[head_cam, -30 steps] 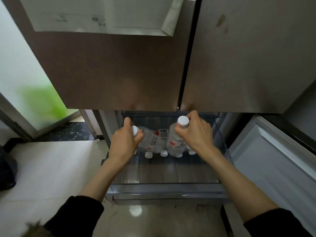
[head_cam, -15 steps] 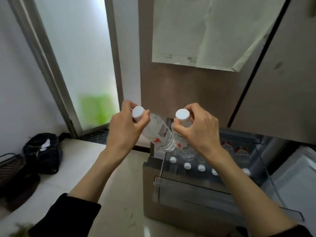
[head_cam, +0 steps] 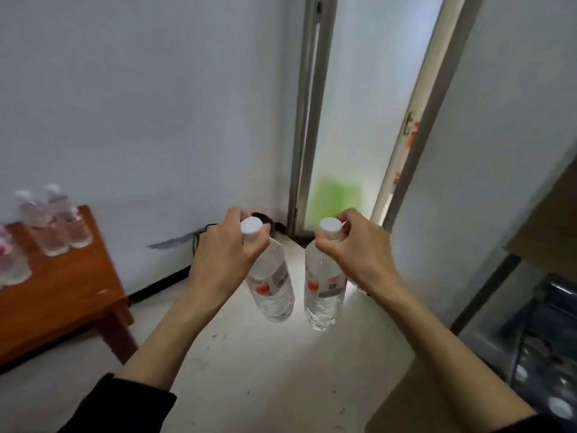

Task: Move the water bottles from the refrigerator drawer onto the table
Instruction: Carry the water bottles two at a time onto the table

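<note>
A pale wall [head_cam: 140, 104] is filling the upper left of the frame, meeting a frosted glass door [head_cam: 365, 120] at upper centre, with a blurred green patch showing low behind the glass. A light floor [head_cam: 249, 364] is running below. At the left edge a reddish wooden tabletop [head_cam: 62, 285] is carrying several blurred water bottles [head_cam: 56, 220], standing upright near its back edge against the wall. In the centre of the frame, the left hand [head_cam: 224, 260] is pinching the neck of a clear bottle [head_cam: 271, 285] just under its white cap, fingers closed around it; this bottle is hanging tilted, its base swinging toward the right. The right hand [head_cam: 352, 248] is gripping a second bottle [head_cam: 323, 289] the same way at the cap, hanging closer to vertical. The two bottles are hanging just beside each other above the floor, well apart from the tabletop. At the lower right corner the open refrigerator drawer [head_cam: 543, 348] is showing dark and blurred, with white caps of more bottles [head_cam: 559, 407] inside. Black sleeves [head_cam: 125, 404] are covering both forearms at the bottom edge.
</note>
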Motion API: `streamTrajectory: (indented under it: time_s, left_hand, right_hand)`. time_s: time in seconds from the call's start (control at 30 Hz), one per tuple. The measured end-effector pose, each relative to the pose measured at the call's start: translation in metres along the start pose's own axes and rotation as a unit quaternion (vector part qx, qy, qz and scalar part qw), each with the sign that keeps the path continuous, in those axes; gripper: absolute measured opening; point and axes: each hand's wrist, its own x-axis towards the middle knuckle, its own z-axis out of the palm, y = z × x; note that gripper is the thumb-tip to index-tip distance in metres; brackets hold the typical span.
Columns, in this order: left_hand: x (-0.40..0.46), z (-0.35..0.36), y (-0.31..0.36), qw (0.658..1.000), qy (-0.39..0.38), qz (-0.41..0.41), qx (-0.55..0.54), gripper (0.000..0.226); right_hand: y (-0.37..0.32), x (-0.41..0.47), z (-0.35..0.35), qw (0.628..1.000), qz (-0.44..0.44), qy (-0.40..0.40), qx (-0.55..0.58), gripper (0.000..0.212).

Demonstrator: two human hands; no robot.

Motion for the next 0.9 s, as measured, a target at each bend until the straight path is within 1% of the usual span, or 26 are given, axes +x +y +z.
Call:
streamTrajectory:
  time_s: [0.1, 0.2, 0.33, 0.5, 0.7, 0.9]
  left_hand:
    - [0.007, -0.031, -0.056, 0.998, 0.021, -0.037, 0.052, 0.030]
    - [0.018, -0.057, -0.110, 0.993, 0.025, -0.077, 0.087, 0.028]
    - [0.041, -0.084, -0.180, 0.982, 0.045, -0.130, 0.126, 0.025]
    - [0.069, -0.108, -0.252, 0.968, 0.041, -0.194, 0.154, 0.026]
    - [0.097, -0.132, -0.335, 0.945, 0.040, -0.277, 0.170, 0.032]
    - [0.128, -0.146, -0.430, 0.931, 0.031, -0.320, 0.171, 0.033]
  right_hand:
    - [-0.040, 0.025, 0.057, 0.998, -0.036, -0.045, 0.031, 0.032]
    - [-0.076, 0.049, 0.115, 0.991, -0.077, -0.085, 0.074, 0.031]
    - [-0.121, 0.085, 0.187, 0.975, -0.122, -0.142, 0.117, 0.033]
    - [-0.173, 0.126, 0.265, 0.950, -0.175, -0.220, 0.139, 0.033]
    - [-0.226, 0.164, 0.351, 0.925, -0.190, -0.298, 0.140, 0.031]
    - [-0.274, 0.191, 0.442, 0.922, -0.182, -0.321, 0.118, 0.032]
